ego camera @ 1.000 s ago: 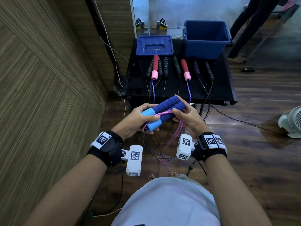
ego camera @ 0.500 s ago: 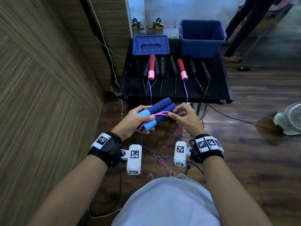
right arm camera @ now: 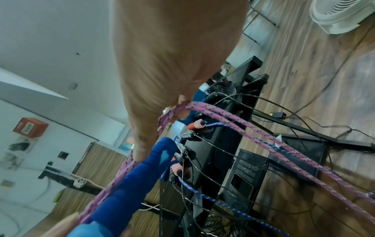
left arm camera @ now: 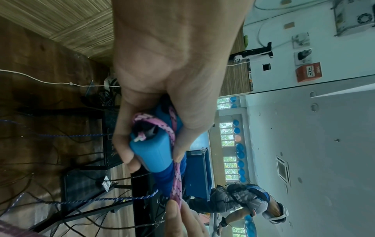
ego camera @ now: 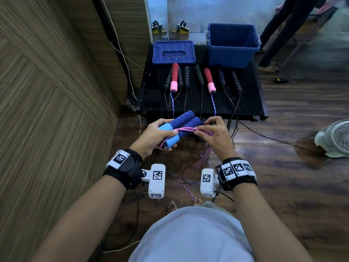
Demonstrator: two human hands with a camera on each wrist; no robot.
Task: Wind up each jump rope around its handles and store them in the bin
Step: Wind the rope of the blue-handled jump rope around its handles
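Observation:
My left hand (ego camera: pixel 156 136) grips two blue foam handles (ego camera: pixel 184 122) held side by side, their light-blue ends (left arm camera: pixel 156 154) toward me. A pink braided rope (ego camera: pixel 190 129) crosses over the handles, pinned under my left thumb. My right hand (ego camera: pixel 215 134) pinches that rope (right arm camera: pixel 215 112) just right of the handles, and its loose length hangs down to the floor. The open blue bin (ego camera: pixel 233 45) stands at the back right of the black table (ego camera: pixel 251 110). On the table lie two red-and-pink handles (ego camera: pixel 174 77) and several black handles (ego camera: pixel 236 82).
A blue lid (ego camera: pixel 173 52) lies left of the bin. Black cords and a blue-white rope (right arm camera: pixel 213 202) hang off the table's front and tangle on the wood floor. A wood-panel wall stands close on the left, a white fan (ego camera: pixel 334 138) on the right, a person's legs (ego camera: pixel 279 31) behind.
My right hand has drawn the pink rope up over the handles and out to the right. My left hand keeps its grip on the handles.

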